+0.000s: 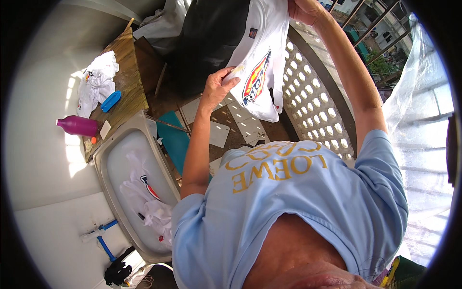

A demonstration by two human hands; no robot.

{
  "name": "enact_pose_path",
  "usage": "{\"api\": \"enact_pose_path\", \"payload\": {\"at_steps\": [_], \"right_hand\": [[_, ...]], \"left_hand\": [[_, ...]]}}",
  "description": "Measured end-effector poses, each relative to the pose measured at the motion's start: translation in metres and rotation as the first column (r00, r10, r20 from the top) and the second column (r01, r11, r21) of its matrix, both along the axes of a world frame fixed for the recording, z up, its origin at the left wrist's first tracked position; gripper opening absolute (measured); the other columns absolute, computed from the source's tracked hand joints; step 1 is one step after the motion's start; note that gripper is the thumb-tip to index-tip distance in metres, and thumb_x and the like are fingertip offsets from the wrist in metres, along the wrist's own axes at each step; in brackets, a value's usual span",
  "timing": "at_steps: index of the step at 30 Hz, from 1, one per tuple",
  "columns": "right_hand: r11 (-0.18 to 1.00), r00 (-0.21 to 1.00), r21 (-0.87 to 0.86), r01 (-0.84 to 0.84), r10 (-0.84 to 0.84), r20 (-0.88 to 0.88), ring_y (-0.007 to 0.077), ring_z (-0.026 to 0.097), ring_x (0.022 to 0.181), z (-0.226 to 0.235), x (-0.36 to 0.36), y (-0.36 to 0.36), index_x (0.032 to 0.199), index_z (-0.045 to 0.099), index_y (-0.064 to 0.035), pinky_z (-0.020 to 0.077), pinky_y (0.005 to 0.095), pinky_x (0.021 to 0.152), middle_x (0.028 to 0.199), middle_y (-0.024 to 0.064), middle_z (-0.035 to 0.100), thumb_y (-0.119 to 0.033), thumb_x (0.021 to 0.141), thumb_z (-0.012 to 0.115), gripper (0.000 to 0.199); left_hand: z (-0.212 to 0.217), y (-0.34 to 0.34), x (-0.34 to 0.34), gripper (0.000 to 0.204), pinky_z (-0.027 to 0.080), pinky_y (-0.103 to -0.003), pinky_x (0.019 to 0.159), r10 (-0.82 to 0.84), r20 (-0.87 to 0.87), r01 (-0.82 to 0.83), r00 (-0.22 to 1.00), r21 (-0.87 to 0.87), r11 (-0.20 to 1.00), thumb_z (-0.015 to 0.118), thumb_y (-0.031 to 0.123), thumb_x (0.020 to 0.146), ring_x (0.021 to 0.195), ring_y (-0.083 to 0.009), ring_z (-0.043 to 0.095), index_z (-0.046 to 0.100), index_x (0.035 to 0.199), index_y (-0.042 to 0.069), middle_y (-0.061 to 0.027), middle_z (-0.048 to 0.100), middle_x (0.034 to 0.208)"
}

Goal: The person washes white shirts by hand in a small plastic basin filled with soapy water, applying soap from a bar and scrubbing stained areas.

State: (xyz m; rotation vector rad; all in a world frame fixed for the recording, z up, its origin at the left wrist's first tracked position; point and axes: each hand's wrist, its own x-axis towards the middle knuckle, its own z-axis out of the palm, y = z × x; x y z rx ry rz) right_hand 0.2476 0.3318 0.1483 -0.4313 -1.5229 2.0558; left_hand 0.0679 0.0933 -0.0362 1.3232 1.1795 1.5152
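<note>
At the top centre of the head view, held up before a perforated balcony wall (315, 103): one white T-shirt (262, 58) with a red, yellow and blue printed emblem, hanging from both hands. Left hand (219, 86): fingers closed, pinching the shirt's edge beside the emblem. Right hand (303, 10): raised high, closed on the upper part of the shirt, partly cut by the frame edge. Below the shirt: tiled floor (240, 127), sunlit. Lower left: grey wash basin (113, 159) containing further white garments (149, 202) in water; blue tap fitting (103, 238) just beside its lower rim. Upper left: wooden shelf (127, 77) bearing a crumpled white cloth (98, 79), a blue brush (110, 101), and a pink bottle (77, 126) lying on its side.
</note>
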Motion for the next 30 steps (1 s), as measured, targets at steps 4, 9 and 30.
{"api": "enact_pose_path", "payload": {"at_steps": [4,9,30], "right_hand": [[0.980,0.975,0.109,0.163,-0.177,0.136,0.0181,0.066,0.078,-0.037,0.027,0.024,0.098,0.064,-0.0018,0.0555,0.0332,0.074,0.088,0.0078,0.068,-0.012,0.090,0.057,0.015],[0.955,0.898,0.270,0.127,-0.226,0.378,0.0209,0.063,0.092,-0.072,0.044,0.029,0.112,0.058,0.0013,0.0550,0.0348,0.079,0.104,0.0118,0.064,-0.015,0.090,0.060,0.027],[0.847,0.538,-0.021,-0.532,0.357,0.764,0.0237,0.052,0.108,-0.277,-0.039,-0.060,0.144,0.035,-0.0172,0.0425,0.0409,0.092,0.136,0.0085,0.047,-0.067,0.071,0.061,0.092]], "left_hand": [[-0.003,-0.002,0.008,0.032,0.051,-0.021,0.069,-0.107,0.039,0.111,0.993,-0.111,0.988,0.069,0.014,0.085,0.075,-0.0072,0.064,0.064,0.111,-0.004,-0.0077,0.070,0.091],[-0.002,-0.009,0.016,0.032,0.051,-0.020,0.066,-0.097,0.121,0.123,0.988,-0.226,0.966,0.067,0.019,0.087,0.072,-0.0069,0.064,0.065,0.109,-0.004,-0.0070,0.070,0.087],[0.095,-0.056,-0.033,0.021,0.050,-0.024,0.078,0.287,0.349,-0.241,0.892,-0.169,0.956,0.066,0.014,0.087,0.084,-0.0101,0.064,0.067,0.105,0.003,-0.0041,0.069,0.096]]}}
